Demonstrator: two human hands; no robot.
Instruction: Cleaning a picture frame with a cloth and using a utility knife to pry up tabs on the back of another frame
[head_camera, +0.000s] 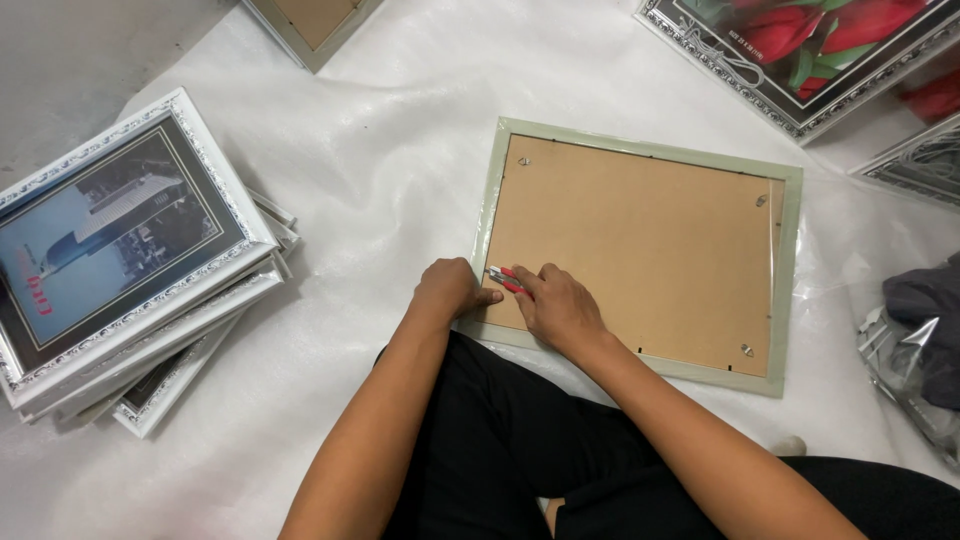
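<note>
Single view: head-worn camera, aimed steeply downward and forward over the seated person's lap. Range is close, within arm's reach. Field covers both forearms entering from the bottom edge, the face-down picture frame (640, 250) at centre, and the white floor sheet (380, 150) beyond.

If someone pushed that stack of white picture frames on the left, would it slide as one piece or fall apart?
Probably it would shift unevenly: the stack of white frames is already fanned out, its lower frames poking past the top one. The frames look rigid, so each would likely slide flat rather than bend. The white sheet under them looks smooth, so sliding seems likelier than tipping.
</note>
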